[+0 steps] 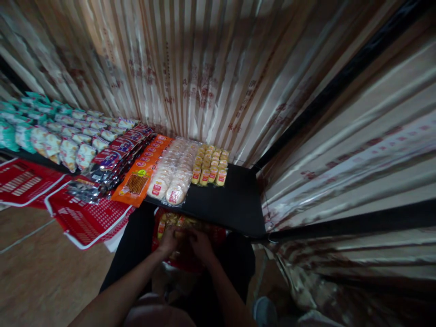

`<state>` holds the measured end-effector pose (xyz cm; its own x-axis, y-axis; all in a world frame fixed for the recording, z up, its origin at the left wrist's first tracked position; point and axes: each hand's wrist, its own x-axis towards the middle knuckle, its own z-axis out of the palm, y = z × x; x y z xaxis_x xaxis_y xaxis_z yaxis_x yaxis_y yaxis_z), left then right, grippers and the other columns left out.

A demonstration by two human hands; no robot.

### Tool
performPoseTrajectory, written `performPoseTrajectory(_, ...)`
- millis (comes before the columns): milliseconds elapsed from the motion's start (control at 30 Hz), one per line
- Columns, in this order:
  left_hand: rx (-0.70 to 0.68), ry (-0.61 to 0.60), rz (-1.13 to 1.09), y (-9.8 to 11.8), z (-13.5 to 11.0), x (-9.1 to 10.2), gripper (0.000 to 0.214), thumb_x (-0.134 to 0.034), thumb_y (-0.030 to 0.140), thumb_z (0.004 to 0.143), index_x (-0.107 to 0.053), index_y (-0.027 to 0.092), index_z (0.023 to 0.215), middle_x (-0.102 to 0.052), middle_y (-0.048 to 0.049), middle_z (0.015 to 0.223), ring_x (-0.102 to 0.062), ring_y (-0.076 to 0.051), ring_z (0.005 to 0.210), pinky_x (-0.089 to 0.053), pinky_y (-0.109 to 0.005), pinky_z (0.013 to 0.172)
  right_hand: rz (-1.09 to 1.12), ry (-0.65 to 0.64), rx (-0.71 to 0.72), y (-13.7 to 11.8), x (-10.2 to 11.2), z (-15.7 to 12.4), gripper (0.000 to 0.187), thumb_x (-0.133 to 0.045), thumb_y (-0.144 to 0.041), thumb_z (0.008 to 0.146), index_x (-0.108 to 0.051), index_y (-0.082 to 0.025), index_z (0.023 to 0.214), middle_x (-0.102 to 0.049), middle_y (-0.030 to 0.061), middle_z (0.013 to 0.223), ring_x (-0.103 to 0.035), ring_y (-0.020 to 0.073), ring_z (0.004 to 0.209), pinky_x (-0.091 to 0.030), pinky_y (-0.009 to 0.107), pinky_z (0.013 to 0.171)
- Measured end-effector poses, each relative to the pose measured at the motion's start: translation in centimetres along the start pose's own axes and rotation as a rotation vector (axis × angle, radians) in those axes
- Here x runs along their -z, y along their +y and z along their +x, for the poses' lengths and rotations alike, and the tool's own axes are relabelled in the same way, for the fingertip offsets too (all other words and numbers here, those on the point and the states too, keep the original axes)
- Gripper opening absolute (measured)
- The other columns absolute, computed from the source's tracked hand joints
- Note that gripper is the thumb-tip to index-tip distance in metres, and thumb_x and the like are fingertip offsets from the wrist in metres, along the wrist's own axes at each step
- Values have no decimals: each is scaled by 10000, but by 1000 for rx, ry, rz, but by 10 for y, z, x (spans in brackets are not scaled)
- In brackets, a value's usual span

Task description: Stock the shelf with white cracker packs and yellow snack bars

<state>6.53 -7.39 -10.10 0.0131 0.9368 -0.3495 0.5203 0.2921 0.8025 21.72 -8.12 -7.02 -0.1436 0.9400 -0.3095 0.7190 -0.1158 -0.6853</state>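
Between the person's knees, beneath the shelf's front edge, my left hand (169, 239) and my right hand (201, 245) work close together in a dim red basket (221, 234). Their fingers are closed around what looks like a small yellow-wrapped snack pack (180, 233); shadow blurs its details. More yellow packs (161, 227) lie in the basket beside my left hand. Above, short rows of matching yellow snack packs (209, 165) stand on the black shelf (235, 195). Clear-wrapped round white crackers (168, 175) fill the two rows to their left.
Farther left on the shelf are orange snack bags (141, 170), dark red-purple packets (119, 152) and white and green bags (44, 127). Red shopping baskets (85, 213) sit below it. Pleated printed sheeting (204, 68) hangs behind, with a black post (327, 100) at the right.
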Motion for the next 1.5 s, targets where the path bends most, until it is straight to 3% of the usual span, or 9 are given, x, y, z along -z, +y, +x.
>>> performPoseTrajectory(267,-252,-209,102,29,-13,52,332,-488,28,603,-615,185,867,-584,-29,995,-521,-156,1003,-391,-282,925,-99,-4,126,-20,23,-21,453,-560,-217,756,-562,-192,1208,-546,89,1272,-488,205,1178,-336,323,1022)
performPoseTrajectory(433,-349,-222,148,54,-15,64,365,-415,13,584,-616,197,827,-577,-13,935,-524,-145,971,-403,-271,899,-59,-53,183,-33,37,-31,435,-546,-324,792,-559,-211,1212,-590,92,1226,-523,228,1133,-360,354,985)
performPoseTrajectory(600,-417,-243,174,96,-18,68,383,-398,25,547,-633,194,798,-585,-14,894,-522,-152,953,-396,-257,892,-59,-46,199,-47,60,-36,455,-568,-276,756,-558,-212,1206,-619,80,1182,-554,223,1082,-389,320,932)
performPoseTrajectory(767,-502,-251,188,133,-15,63,400,-379,35,551,-648,188,805,-595,-24,910,-525,-154,950,-402,-259,893,-27,38,199,-50,82,-35,309,-537,-294,777,-631,-195,1054,-681,61,1020,-609,192,929,-431,260,817)
performPoseTrajectory(933,-586,-229,197,156,-1,48,398,-367,17,578,-643,190,806,-606,-25,878,-532,-151,922,-421,-268,885,-6,196,136,-45,94,-29,313,-522,-331,771,-626,-206,1038,-683,61,993,-612,200,914,-446,264,800)
performPoseTrajectory(1067,-608,-144,93,167,11,32,448,-383,18,645,-598,180,1003,-590,-46,1032,-524,-149,1011,-414,-281,939,53,304,39,-35,96,-19,277,-502,-344,761,-618,-218,979,-693,34,865,-632,183,809,-471,246,718)
performPoseTrajectory(1200,-497,-30,-23,174,21,15,481,-432,52,704,-483,181,1165,-540,-74,1139,-535,-148,1030,-447,-295,920,138,458,-43,-25,98,-3,368,-498,-394,763,-581,-193,1060,-691,54,892,-640,181,786,-488,246,679)
performPoseTrajectory(1333,-361,78,-1,181,24,4,327,-461,132,771,-500,166,1094,-540,-87,1115,-543,-155,1011,-474,-291,874,83,576,-107,-27,105,17,428,-494,-422,774,-576,-164,1105,-680,80,925,-627,199,839,-481,270,721)
performPoseTrajectory(1500,-322,88,95,193,29,0,306,-406,175,830,-522,140,1111,-561,-99,1144,-511,-169,1095,-389,-293,987,-62,654,-164,-34,117,47,441,-485,-409,798,-561,-161,1154,-667,84,938,-567,231,947,-440,304,802)
